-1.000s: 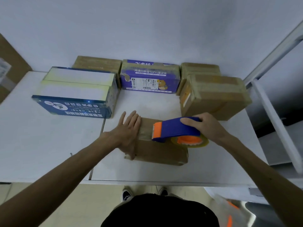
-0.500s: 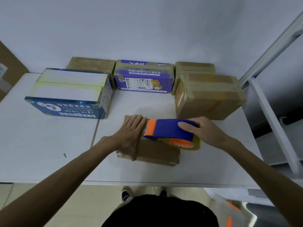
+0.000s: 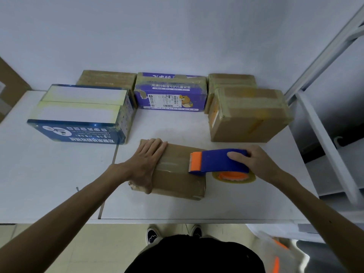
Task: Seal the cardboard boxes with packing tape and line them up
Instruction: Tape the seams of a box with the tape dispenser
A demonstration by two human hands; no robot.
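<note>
Sealing step: tape was laid across the box (image 3: 178, 181)
It lay near the 6 o'clock edge of the table (image 3: 49, 184). The left hand (image 3: 146, 166) pressed flat on its 9 o'clock end; the right hand (image 3: 254, 161) gripped the tape dispenser (image 3: 218, 160) at 3 o'clock. Next, I judge: pull over the edge, cut.

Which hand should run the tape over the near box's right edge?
Right. The right hand grips the tape dispenser at that edge; the left hand lies flat, pinning the box.

The left hand (image 3: 146, 166) covers one end of the small box (image 3: 177, 184); the dispenser (image 3: 216, 160) hides most of the tape roll (image 3: 234, 177).
</note>
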